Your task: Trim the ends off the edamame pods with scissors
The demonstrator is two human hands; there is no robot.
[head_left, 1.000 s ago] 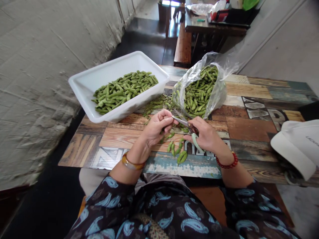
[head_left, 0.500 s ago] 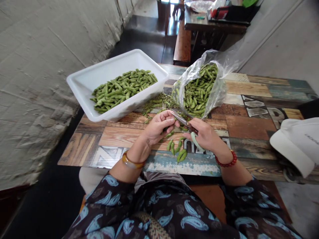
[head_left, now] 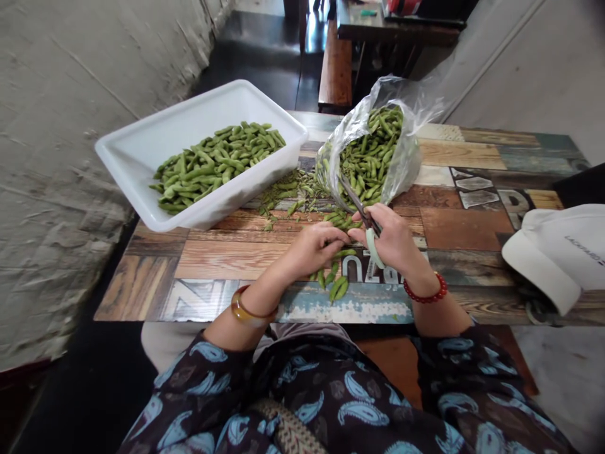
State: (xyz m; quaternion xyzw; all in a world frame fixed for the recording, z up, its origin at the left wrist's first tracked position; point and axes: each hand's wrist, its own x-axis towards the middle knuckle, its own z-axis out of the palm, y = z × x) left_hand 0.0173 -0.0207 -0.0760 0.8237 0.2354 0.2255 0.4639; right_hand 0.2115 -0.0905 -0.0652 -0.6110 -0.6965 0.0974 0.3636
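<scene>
Scissors [head_left: 358, 200] with pale green handles are in my right hand [head_left: 390, 239], their blades pointing up and left toward the plastic bag. My left hand [head_left: 314, 250] is low over the table, fingers pressed together near some loose green pods; what they pinch, if anything, is hidden. Several green pods [head_left: 339, 289] lie just below the fingers. Beyond my hands, a clear plastic bag [head_left: 411, 161] lies open with many pods inside. A white tub [head_left: 198, 222] at the left holds a heap of pods [head_left: 222, 161].
Small trimmings [head_left: 297, 189] are scattered between the tub and the bag. A white cap [head_left: 562, 252] rests at the table's right end. The wood-patterned table [head_left: 227, 258] reaches toward a wall on the left. A bench [head_left: 335, 69] stands beyond it.
My left hand has lowered toward the loose pods, with its fingers turned down. The scissors have come away from the left fingers and now point further up. The view has shifted slightly.
</scene>
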